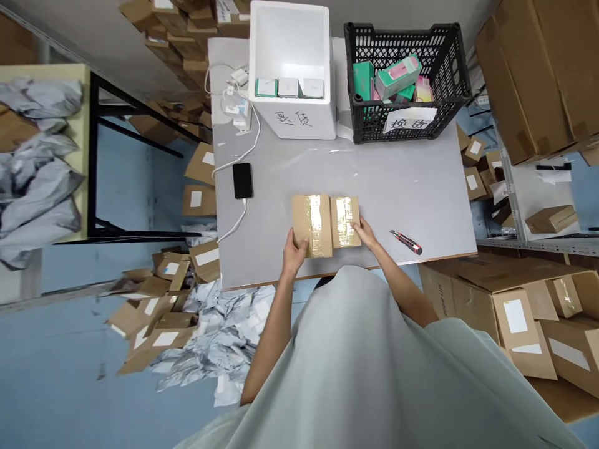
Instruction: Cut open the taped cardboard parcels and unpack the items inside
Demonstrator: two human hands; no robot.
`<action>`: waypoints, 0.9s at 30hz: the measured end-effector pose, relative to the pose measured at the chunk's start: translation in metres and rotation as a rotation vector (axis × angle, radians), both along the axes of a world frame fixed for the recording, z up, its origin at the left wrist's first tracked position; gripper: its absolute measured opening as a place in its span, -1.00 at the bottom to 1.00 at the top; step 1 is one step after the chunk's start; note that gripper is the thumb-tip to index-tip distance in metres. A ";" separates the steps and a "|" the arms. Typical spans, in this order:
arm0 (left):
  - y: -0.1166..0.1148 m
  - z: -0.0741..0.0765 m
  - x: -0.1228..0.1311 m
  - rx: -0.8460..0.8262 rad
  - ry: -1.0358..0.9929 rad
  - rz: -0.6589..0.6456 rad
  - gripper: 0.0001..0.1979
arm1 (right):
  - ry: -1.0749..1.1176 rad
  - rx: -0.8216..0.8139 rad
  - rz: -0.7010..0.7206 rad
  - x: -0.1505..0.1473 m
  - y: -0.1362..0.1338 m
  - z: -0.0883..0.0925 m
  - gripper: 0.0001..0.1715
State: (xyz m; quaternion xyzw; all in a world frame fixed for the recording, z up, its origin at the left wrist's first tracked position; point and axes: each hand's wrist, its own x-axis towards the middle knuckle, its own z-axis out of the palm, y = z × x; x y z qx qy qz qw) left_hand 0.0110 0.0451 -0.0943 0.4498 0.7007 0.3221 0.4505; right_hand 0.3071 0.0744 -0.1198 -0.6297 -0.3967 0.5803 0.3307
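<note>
Two small brown cardboard boxes lie side by side near the table's front edge, both with clear tape across the top. My left hand [294, 252] grips the larger left cardboard box [302, 218] at its lower left corner, thumb on top. On the right edge of the smaller cardboard box [339, 240], my right hand [365, 234] has its thumb on top and its other fingers along the side. A red and black utility knife [406, 242] lies on the table to the right of my right hand.
On the grey table [397, 181] stand a white foam box [294, 118] and a black crate [407, 125] with small product boxes inside. A black phone [242, 181] lies left, on a white cable. Crumpled mailing bags [219, 330] and cartons [159, 337] litter the floor; a large open carton [463, 299] stands right.
</note>
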 end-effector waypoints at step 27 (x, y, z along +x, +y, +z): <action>-0.101 0.083 0.194 0.489 -0.062 -0.936 -0.72 | -0.102 0.123 -1.372 0.066 -0.404 0.132 -0.34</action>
